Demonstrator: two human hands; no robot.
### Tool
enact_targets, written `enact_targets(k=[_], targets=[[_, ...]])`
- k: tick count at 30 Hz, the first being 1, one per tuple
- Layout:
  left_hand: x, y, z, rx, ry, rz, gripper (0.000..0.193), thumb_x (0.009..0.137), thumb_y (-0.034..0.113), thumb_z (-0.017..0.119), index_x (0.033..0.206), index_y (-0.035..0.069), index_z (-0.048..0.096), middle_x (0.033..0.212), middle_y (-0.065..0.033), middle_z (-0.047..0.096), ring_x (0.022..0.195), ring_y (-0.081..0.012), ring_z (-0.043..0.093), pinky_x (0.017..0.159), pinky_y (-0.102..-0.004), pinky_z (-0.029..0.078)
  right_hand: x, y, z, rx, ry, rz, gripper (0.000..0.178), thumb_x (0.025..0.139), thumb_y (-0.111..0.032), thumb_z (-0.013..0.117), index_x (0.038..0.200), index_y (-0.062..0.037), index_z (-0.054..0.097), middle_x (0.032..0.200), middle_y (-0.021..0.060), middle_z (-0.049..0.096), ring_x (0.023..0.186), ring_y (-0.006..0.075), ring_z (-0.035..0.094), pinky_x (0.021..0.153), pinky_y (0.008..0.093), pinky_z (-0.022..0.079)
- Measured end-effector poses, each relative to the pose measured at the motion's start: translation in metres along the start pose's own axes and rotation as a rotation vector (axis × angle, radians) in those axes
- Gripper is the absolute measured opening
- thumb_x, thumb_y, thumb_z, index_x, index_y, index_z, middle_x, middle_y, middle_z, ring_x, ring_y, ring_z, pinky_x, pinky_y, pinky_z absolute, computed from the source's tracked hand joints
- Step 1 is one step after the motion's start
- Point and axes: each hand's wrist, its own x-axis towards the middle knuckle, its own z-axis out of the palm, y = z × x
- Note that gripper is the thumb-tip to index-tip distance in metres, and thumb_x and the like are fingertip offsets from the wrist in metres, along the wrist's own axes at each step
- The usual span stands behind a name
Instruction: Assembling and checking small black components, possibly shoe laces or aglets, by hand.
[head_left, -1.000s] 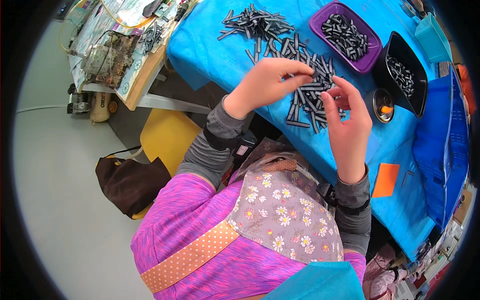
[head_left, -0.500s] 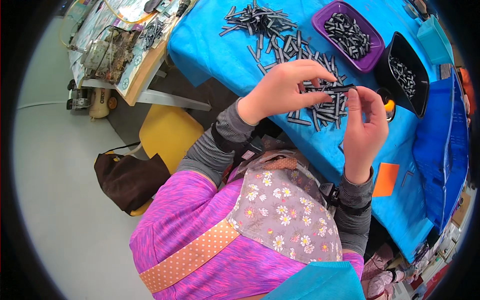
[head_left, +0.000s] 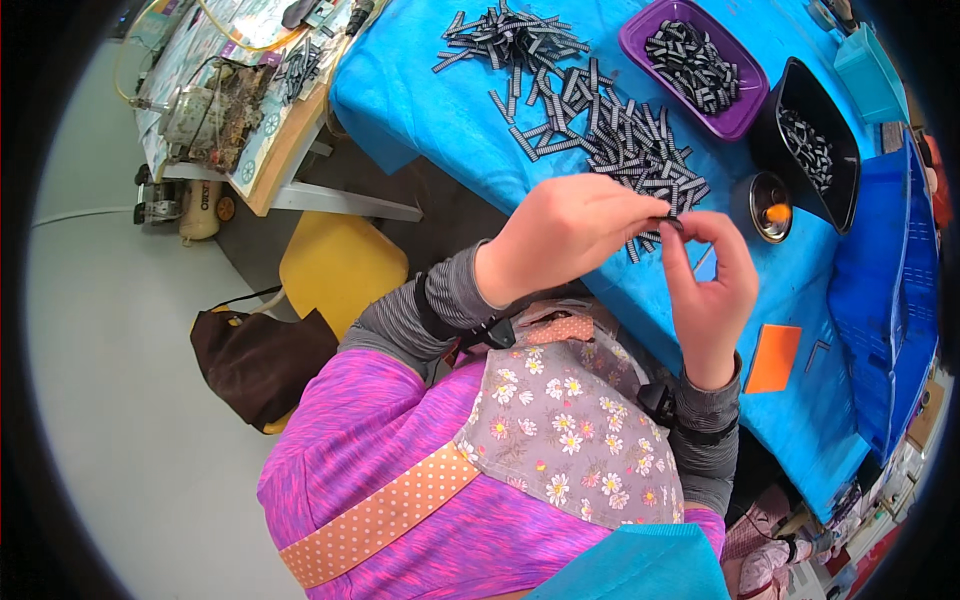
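From the head view, I saw both hands raised just above the near edge of the desk (head_left: pixel 440 110), which was covered in a bright blue cloth. The left hand (head_left: pixel 565 235) and the right hand (head_left: pixel 712 285) met fingertip to fingertip, and between them they pinched one small dark ribbed strip (head_left: pixel 672 222). Only a sliver of it showed past the fingers, so I could not tell its full length or which end each hand had.

Beyond the hands lay a loose scatter of the same strips (head_left: pixel 600 120), spread across the cloth, some crossing one another. Farther back stood a purple tray (head_left: pixel 735 115) and a black tray (head_left: pixel 850 180), each holding more dark pieces. A small round metal cup (head_left: pixel 762 200) with something orange inside sat beside the black tray, and an orange card (head_left: pixel 772 358) lay to the right of the right hand.

I judged the strip to be very light and thin, probably stiff along its length yet able to flex a little, with a ribbed face that should give the fingertips grip. Being so small, it looked easy to drop or flick away. I thought the best hold was a pinch near each end across the flat faces, leaving the middle free, and a gentle one, since a hard squeeze might bend it.
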Motion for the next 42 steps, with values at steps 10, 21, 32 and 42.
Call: enact_targets(k=[10,21,32,42], targets=[[-0.017,0.004,0.016,0.064,0.055,-0.076,0.022,0.072,-0.001,0.077,0.093,0.003,0.070,0.081,-0.0098,0.070,0.070,-0.0229,0.068,0.060,-0.0301,0.053,-0.012,0.012,0.011,0.104,-0.013,0.218,0.012,0.084,-0.005,0.069,0.090,-0.0011,0.060,0.078,0.0038,0.061,0.073,0.0125,0.055,0.071,0.0267,0.045],[-0.018,0.003,0.007,-0.315,-0.018,-0.360,0.015,0.078,-0.004,0.074,0.093,-0.003,0.071,0.088,-0.0106,0.072,0.078,-0.0145,0.067,0.067,-0.0262,0.053,-0.008,0.010,0.007,0.177,-0.090,0.285,0.013,0.085,-0.006,0.072,0.095,0.0004,0.066,0.087,0.0046,0.067,0.080,0.0110,0.060,0.075,0.0248,0.047],[-0.017,0.005,0.002,-0.775,-0.033,-0.796,0.013,0.088,-0.002,0.068,0.101,-0.004,0.069,0.096,-0.0086,0.070,0.089,-0.0133,0.068,0.079,-0.0255,0.055,-0.005,0.012,0.003,0.270,-0.105,0.300,0.022,0.085,-0.001,0.071,0.106,0.0001,0.066,0.096,0.0042,0.067,0.086,0.0110,0.061,0.076,0.0245,0.048],[-0.010,0.002,0.002,-0.603,0.160,-0.640,0.012,0.086,-0.003,0.069,0.098,-0.003,0.069,0.095,-0.0070,0.070,0.088,-0.0115,0.066,0.078,-0.0237,0.054,-0.004,0.021,0.003,0.276,-0.042,0.247,0.026,0.085,0.001,0.070,0.109,-0.0018,0.060,0.098,0.0019,0.060,0.088,0.0091,0.055,0.078,0.0225,0.045]])
